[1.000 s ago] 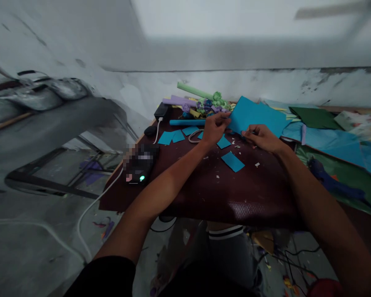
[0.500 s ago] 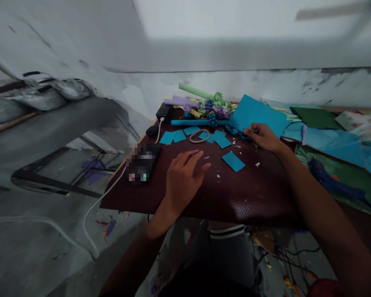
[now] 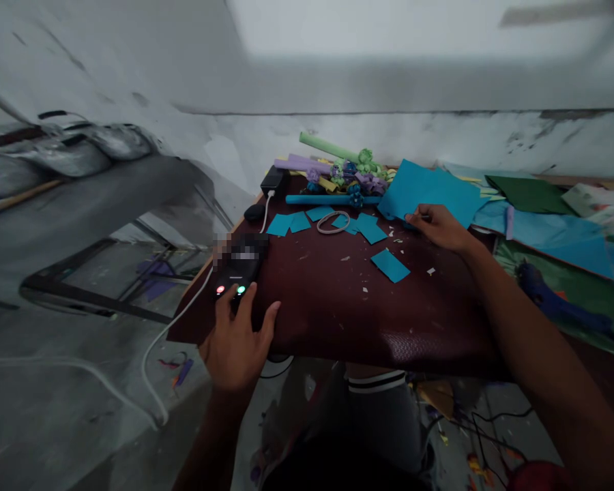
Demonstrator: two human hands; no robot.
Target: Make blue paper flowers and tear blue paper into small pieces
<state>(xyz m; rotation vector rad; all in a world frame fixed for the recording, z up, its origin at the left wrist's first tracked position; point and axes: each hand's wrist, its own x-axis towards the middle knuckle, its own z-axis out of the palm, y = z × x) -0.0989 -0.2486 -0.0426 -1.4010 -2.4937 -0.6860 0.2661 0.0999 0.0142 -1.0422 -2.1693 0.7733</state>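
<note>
My left hand point(image 3: 238, 341) is at the near end of a black phone point(image 3: 245, 262) with a lit screen. Its fingers are spread, and the fingertips lie at the phone's lower edge beside a red and a green button. My right hand point(image 3: 437, 226) is closed at the lower edge of a large blue paper sheet point(image 3: 430, 191), thumb and fingers pinched together. What they grip is mostly hidden. Small blue paper pieces point(image 3: 390, 265) lie to the left of this hand, with a pale ring-shaped band point(image 3: 332, 222) among them.
Rolled paper sticks with curled paper heads point(image 3: 355, 170) are piled along the wall. A black charger point(image 3: 275, 179) with a white cable stands at the table's back left. A blue glue gun point(image 3: 563, 300) lies on green paper at right. Metal pots point(image 3: 71, 160) sit on a side table.
My left hand has moved left and toward me, from above the table's middle to the phone. My right hand stays by the blue sheet. The view has shifted slightly.
</note>
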